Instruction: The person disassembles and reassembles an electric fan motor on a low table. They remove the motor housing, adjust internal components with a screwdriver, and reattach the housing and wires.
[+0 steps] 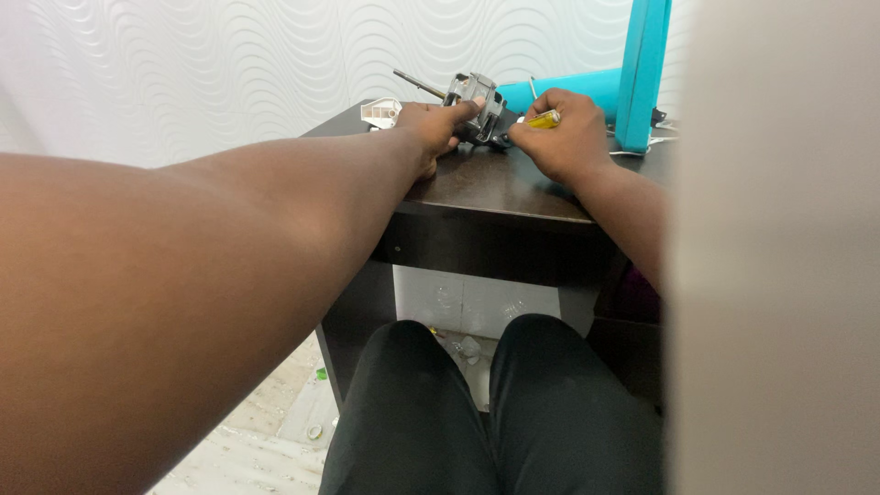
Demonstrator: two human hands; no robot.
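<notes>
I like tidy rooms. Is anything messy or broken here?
Yes. Small bits of litter lie scattered on the floor under the dark table. On the table, the left hand holds a bare metal motor.

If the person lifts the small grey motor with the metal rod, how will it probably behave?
The motor looks metal, so probably heavy for its size and stiff. Its rod sticks out to one side, so it may tip that way. The left hand steadies it on the dark table.

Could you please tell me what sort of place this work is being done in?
Probably a room in a home, used as a makeshift repair spot: a small dark brown wooden table against a white wave-textured wall, a grey metal motor with a shaft in the person's hands, and teal plastic parts beside it.
</notes>
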